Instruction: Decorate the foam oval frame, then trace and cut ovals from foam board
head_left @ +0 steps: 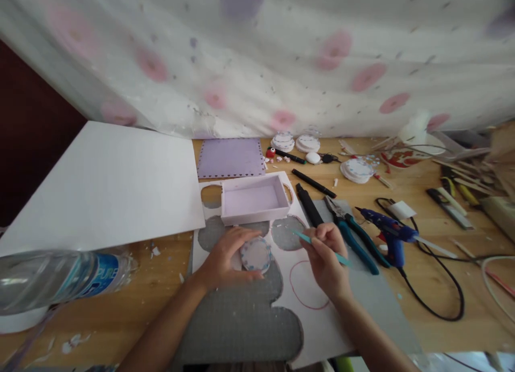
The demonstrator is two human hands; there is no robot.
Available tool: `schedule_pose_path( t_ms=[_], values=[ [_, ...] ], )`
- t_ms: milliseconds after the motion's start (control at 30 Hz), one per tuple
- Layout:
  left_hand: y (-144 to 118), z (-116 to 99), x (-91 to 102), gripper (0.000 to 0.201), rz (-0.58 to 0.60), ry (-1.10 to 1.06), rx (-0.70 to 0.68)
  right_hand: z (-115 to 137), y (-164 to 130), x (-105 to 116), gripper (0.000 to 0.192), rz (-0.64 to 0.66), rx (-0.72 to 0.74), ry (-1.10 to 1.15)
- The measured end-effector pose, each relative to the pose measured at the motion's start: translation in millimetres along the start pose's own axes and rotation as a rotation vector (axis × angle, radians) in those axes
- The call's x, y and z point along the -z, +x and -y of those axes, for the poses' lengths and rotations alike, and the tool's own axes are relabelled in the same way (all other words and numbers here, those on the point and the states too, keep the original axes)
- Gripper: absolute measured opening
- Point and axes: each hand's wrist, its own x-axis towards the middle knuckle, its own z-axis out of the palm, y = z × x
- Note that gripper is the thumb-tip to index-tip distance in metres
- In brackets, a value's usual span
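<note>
My left hand (227, 257) curves around a small round white disc (256, 255) with blue marks along its rim. Its thumb and fingers sit at opposite sides of the disc. Pinched in my right hand (328, 257) is a slim teal pointed tool (303, 236), perhaps tweezers; its tip points left toward the disc. Both hands are over a white sheet (281, 313) with round cut-outs, on a grey cutting mat (237, 324). A red circle outline (308, 283) is drawn on the sheet beside my right hand. Just beyond stands a pale lilac open box (255, 198).
Teal-handled pliers (358, 238), a black marker (309, 206) and a blue glue gun (388, 232) with its cord lie right. Stacked discs (357, 169) and a lilac panel (230, 157) are at the back. A water bottle (64, 278) and white board (112, 184) occupy the left.
</note>
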Motion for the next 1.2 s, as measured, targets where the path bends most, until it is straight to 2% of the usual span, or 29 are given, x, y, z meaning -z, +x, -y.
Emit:
schedule_pose_path(
  t_ms=[133,200,333,467,633,733,900,1033,1200],
  values=[
    [-3,5,0.9,0.053,-0.164,-0.143,0.113,28,-2,15,0.017,0.0,0.054,-0.148],
    [-2,6,0.7,0.05,-0.21,-0.194,0.168,41,1,22,0.019,0.008,0.116,-0.224],
    [0,5,0.5,0.043,-0.198,-0.244,0.254,64,17,26,0.019,0.032,0.206,-0.376],
    [-1,2,-0.3,0.033,-0.181,-0.268,0.253,75,33,16,0.014,0.076,0.267,-0.617],
    [-4,0,-3.8,0.037,-0.17,-0.179,0.228,71,45,1,0.009,0.253,0.426,-0.734],
    [-5,0,-5.3,0.043,-0.163,-0.11,0.215,65,50,-4,0.006,0.356,0.445,-0.792],
    [-5,-1,-5.1,0.041,-0.139,-0.027,0.203,53,51,-9,0.011,0.359,0.405,-0.88],
    [-5,0,-4.8,0.04,-0.133,0.038,0.173,44,52,-9,0.017,0.376,0.463,-0.944],
    [-7,4,-4.9,0.04,-0.125,0.095,0.132,38,57,-12,0.018,0.467,0.557,-1.091]
  ],
)
